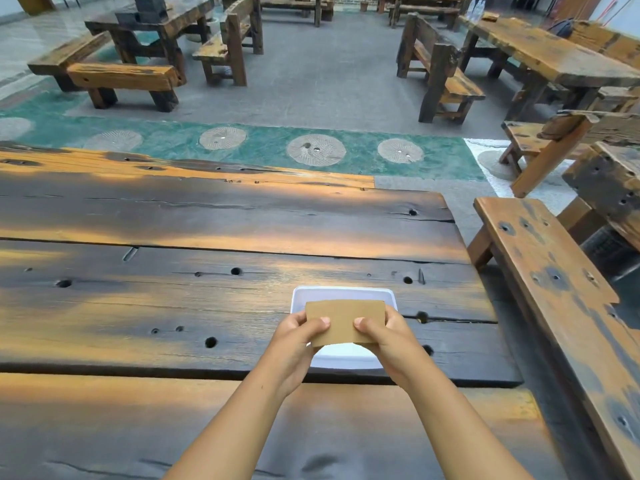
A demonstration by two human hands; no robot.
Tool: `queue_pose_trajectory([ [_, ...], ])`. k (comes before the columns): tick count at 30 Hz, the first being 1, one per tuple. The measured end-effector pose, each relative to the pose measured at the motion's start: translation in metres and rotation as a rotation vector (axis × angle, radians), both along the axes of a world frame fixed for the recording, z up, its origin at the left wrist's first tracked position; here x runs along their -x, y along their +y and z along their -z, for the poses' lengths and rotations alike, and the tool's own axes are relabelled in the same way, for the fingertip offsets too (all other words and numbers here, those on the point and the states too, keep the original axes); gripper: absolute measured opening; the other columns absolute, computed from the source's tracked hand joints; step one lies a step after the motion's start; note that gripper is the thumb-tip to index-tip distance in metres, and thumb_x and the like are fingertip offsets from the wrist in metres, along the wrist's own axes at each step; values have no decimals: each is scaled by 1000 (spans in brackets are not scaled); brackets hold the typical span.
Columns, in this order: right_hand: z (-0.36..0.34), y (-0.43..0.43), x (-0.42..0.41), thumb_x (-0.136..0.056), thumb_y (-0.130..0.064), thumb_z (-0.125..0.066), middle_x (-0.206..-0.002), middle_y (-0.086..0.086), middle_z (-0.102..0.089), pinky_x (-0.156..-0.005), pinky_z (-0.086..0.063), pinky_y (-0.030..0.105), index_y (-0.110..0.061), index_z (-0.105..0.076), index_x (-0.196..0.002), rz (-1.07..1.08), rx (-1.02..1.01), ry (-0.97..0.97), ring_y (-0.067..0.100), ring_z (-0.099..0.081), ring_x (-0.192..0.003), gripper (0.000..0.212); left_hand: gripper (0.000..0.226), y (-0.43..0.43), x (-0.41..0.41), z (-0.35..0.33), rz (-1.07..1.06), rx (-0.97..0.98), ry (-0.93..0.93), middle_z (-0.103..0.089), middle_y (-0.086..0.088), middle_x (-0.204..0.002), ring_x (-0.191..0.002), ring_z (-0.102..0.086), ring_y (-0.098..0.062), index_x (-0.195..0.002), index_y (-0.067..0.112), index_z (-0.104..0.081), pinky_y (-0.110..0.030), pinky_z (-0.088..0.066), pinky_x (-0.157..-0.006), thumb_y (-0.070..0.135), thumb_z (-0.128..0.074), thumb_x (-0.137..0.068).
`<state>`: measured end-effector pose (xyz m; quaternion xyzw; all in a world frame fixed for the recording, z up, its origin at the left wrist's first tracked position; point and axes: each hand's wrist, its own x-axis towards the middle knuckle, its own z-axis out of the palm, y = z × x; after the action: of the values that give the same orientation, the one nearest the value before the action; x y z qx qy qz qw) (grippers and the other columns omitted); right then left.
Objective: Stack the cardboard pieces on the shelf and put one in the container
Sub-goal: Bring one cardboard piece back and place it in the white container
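Observation:
A brown cardboard piece (344, 318) is held flat just above a white rectangular container (343, 293) that sits on the dark wooden table (207, 271). My left hand (298, 336) grips the piece's left edge, thumb on top. My right hand (384, 336) grips its right edge the same way. The cardboard and both hands cover most of the container's inside, so I cannot tell what lies in it. No shelf or other cardboard pieces are in view.
A wooden bench (554, 289) runs along the table's right side. More rough wooden tables and benches (131, 77) stand across a grey floor beyond a green strip with round stone discs (316, 150).

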<state>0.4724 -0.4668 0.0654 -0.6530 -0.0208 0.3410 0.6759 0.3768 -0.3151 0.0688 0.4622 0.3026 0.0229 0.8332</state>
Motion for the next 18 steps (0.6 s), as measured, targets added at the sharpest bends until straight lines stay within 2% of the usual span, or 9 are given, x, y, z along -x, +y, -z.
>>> queue_pose_trajectory([
  [2, 13, 3, -17, -80, -16, -68, -113, 17, -66, -96, -56, 41, -6, -57, -119, -11, 11, 31, 27, -68, -103, 42, 5, 7, -14, 11, 4, -23, 44, -76, -4, -80, -77, -74, -13, -96, 3, -65, -25, -58, -75, 1, -64, -92],
  [5, 39, 9, -40, -91, -6, -62, -109, 15, -65, -98, -56, 42, -2, -59, -118, -15, 20, 109, 26, -67, -101, 28, 16, 12, -38, 31, -41, -53, 112, -73, -8, -88, -76, -74, -14, -105, 1, -63, -27, -57, -76, -2, -66, -90],
  [9, 73, 17, -62, -88, -11, -66, -105, 10, -69, -98, -55, 40, -9, -67, -111, -17, 93, 145, 22, -67, -98, 22, 23, 22, -64, 58, -18, -71, 191, -69, -10, -97, -82, -69, -16, -115, 0, -62, -22, -56, -67, -1, -64, -92],
  [13, 105, 25, -76, -85, -17, -72, -102, 9, -72, -82, -52, 30, -10, -67, -110, 0, 241, 133, 19, -68, -90, 27, 20, 30, -86, 91, 15, -102, 296, -69, -10, -94, -81, -65, -18, -113, -1, -64, -29, -52, -77, 1, -63, -93],
  [15, 121, 26, -83, -83, -18, -75, -99, 10, -72, -82, -52, 32, -5, -64, -112, 30, 292, 137, 21, -68, -87, 35, 19, 32, -95, 107, 12, -123, 331, -71, -12, -95, -82, -66, -20, -111, -2, -66, -31, -52, -79, 1, -64, -92],
  [18, 135, 30, -90, -81, -20, -78, -99, 11, -71, -82, -52, 35, -2, -62, -112, 52, 343, 138, 22, -68, -87, 39, 25, 32, -107, 123, -16, -176, 383, -71, -10, -93, -81, -65, -20, -114, -2, -65, -27, -48, -68, 3, -68, -89],
])
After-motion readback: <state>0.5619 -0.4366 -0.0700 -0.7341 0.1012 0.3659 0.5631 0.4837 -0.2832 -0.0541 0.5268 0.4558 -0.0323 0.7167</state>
